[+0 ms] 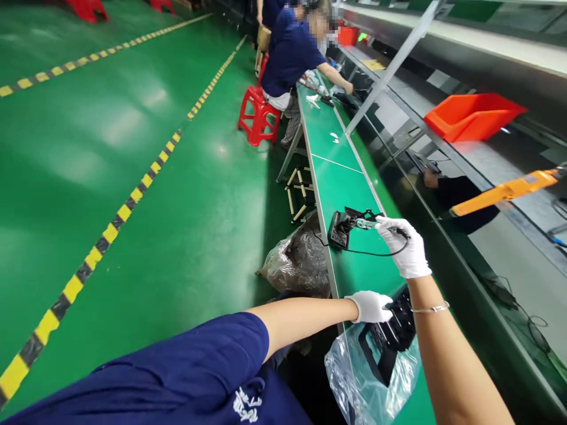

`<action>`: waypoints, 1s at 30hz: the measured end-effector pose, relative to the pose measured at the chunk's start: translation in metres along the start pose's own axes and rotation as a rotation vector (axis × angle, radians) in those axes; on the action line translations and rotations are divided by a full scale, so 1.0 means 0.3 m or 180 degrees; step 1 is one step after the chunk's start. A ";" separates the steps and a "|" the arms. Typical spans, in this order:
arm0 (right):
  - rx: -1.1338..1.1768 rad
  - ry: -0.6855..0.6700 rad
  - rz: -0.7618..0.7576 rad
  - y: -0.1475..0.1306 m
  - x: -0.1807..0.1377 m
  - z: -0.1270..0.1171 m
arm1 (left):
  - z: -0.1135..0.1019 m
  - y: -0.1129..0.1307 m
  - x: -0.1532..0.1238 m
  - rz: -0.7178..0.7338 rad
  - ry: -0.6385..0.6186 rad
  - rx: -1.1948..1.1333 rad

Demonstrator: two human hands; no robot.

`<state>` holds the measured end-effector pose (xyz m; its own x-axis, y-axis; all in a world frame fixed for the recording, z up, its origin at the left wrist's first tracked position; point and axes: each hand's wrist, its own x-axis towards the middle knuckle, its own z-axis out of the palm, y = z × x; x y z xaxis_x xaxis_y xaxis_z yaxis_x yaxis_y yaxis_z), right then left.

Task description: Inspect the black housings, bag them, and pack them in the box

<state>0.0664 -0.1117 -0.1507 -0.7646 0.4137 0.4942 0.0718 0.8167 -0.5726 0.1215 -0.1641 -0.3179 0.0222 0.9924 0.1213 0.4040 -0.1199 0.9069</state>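
Observation:
Both my hands wear white gloves. My right hand is closed around a thin black cable and a small clear piece that reach to a black device lying on the green workbench. My left hand is closed on the edge of a black part that sits in a clear plastic bag at the near end of the bench.
A dark plastic bag lies on the floor left of the bench. A person in dark blue sits on a red stool farther along. An orange bin rests on the rack to the right. An orange tool hangs there.

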 end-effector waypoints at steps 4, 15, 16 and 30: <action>-0.0282 -0.0116 -0.0121 0.010 0.019 0.003 | 0.003 -0.003 0.002 0.0021 0.0037 -0.0086; -0.0882 -0.0498 -0.0635 0.024 0.029 -0.017 | -0.024 0.015 -0.026 0.0007 -0.0020 -0.0082; -0.0911 -0.0484 -0.0672 0.019 0.028 -0.026 | -0.027 0.016 -0.027 -0.0021 -0.0018 -0.0073; -0.2364 0.1090 -0.0573 -0.307 -0.135 -0.424 | -0.045 0.022 -0.032 0.0073 -0.0330 0.0104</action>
<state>0.1722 -0.1524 -0.0346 -0.5765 0.2530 0.7769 0.4622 0.8851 0.0547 0.1117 -0.1747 -0.3076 0.1256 0.9872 0.0978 0.4320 -0.1432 0.8904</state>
